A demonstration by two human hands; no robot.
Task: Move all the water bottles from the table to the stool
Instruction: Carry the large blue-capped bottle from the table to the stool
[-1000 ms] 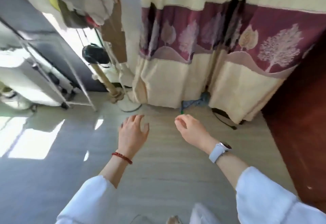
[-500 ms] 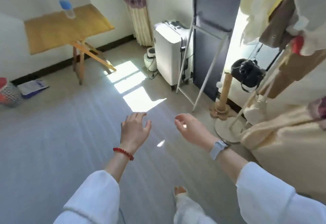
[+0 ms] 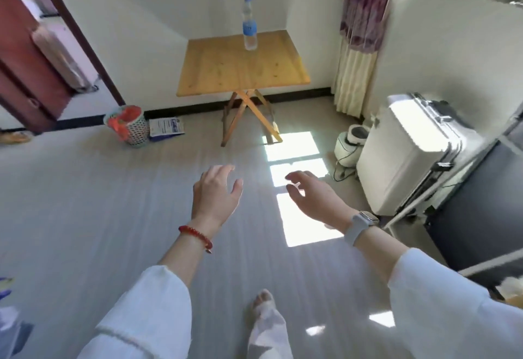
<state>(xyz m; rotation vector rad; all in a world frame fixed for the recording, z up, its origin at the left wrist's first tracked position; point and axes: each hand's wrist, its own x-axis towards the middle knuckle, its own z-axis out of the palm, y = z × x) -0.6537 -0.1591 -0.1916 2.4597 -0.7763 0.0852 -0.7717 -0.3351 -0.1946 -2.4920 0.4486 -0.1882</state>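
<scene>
Clear plastic water bottle (image 3: 250, 26), blue cap and label, contents unclear: upright on square wooden folding table (image 3: 240, 73). Left hand (image 3: 216, 194), right hand (image 3: 310, 196): fingers spread, empty.

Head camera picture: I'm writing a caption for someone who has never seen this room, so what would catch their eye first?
Probably the lone water bottle standing upright near the far edge of the wooden folding table against the back wall. Next, the left hand and right hand, held out empty in mid-air over the floor with fingers loosely spread. Bright window-shaped sunlight patches lie on the floor beside a white suitcase at the right.
</scene>
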